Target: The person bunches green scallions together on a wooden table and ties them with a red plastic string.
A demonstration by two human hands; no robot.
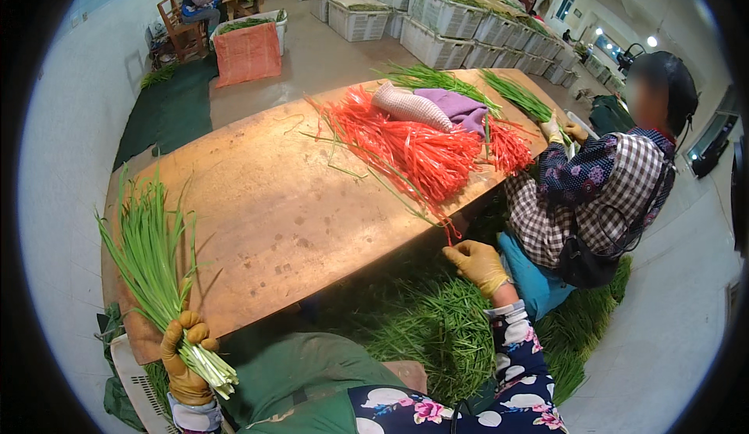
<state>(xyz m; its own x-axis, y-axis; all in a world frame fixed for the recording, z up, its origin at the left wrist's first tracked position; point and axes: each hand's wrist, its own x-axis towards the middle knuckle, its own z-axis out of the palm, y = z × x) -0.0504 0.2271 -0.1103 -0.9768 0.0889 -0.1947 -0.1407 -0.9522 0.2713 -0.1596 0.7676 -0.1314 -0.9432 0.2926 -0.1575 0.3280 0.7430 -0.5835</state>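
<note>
My left hand (186,356), in a yellow glove, is closed around the lower stalks of a bunch of chives (150,250). The pale cut ends point toward me and the green leaves spread over the table's left end. My right hand (480,267), also gloved, pinches the end of a red plastic strip (450,228) just past the table's near edge. That strip trails from a big heap of red strips (406,145) on the tabletop. Resting on the heap are a checked cloth (412,106) and a purple cloth (452,109).
The brown wooden table (257,200) curves across in front of me. At right a co-worker (601,176) holds another bunch of chives (519,97). Loose chives (437,332) are heaped below my right arm. White crates (441,16) stand stacked at the back.
</note>
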